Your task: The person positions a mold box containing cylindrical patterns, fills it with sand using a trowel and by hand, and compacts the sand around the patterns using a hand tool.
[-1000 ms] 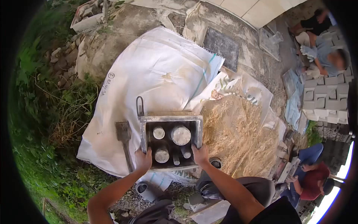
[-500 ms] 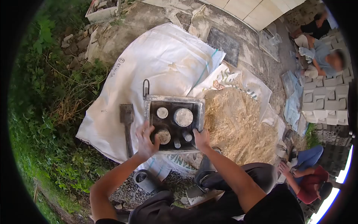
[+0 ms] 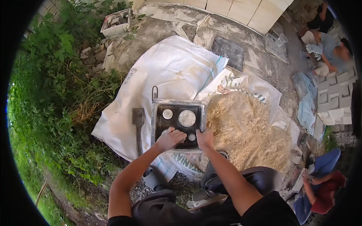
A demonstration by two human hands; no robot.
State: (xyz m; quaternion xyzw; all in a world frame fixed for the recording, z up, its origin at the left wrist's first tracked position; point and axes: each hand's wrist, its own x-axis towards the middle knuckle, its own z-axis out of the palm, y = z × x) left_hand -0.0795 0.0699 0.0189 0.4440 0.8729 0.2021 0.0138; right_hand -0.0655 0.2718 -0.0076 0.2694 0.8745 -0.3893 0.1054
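The white sack [image 3: 162,71] spreads wide over the ground, and the heap of sandy material [image 3: 245,132] lies to its right, on the printed sacking. The dark rectangular box [image 3: 179,101] sits in the middle, in front of the person's knees; whether it rests fully on the sack or is partly held up, I cannot tell. Handling it well probably means keeping the frame level and square, and clear of the loose grains just beside its right wall. The paddle-shaped tool [image 3: 138,116] lies just left of the box, apart from both hands.

The right hand [image 3: 204,139] grasps the right wall near the close corner, which should steady the frame against the other hand's pressure; an even, firm hold seems better than a hard squeeze. The left hand [image 3: 169,140] reaches palm down over the near left part of the box. A light, straight-down touch looks safest there, to avoid knocking anything sideways.

Inside, the large round post [image 3: 186,118], the smaller far-left post [image 3: 167,114] and the small near-right post [image 3: 192,137] show bare tops. The left fingers [image 3: 177,133] are nearly straight, close together and unclenched; what they touch underneath is hidden. The right thumb [image 3: 198,133] sits at the wall's inner side, the other fingers mostly out of sight.
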